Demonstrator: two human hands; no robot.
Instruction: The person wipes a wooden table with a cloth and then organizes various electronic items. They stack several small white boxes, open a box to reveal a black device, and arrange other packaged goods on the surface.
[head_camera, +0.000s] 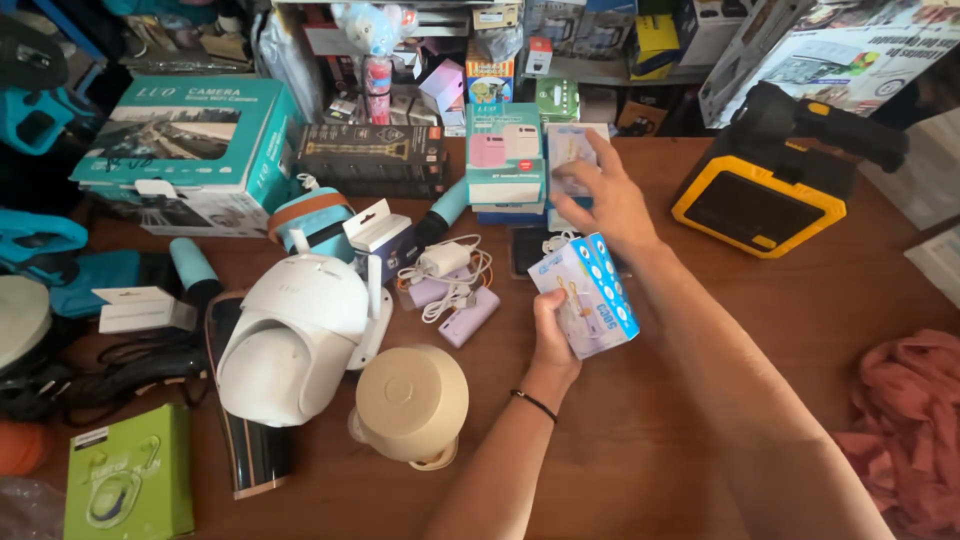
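Note:
My left hand (553, 338) grips a small white and blue box (588, 292) from below, tilted, above the brown table (700, 330). My right hand (612, 200) reaches further back and rests with spread fingers on a pale blue box (566, 150) that stands beside a teal and pink box (505, 152). Whether those fingers grip the pale box or only touch it is unclear. A dark phone (527, 250) lies flat just under my right wrist.
A white dome camera (290, 335) and a cream round gadget (412, 402) sit at left. White cables and lilac power banks (455, 295) lie mid-table. A yellow-framed black device (760, 205) stands at right, pink cloth (910, 420) at the edge, a green earbud box (130, 485) front left.

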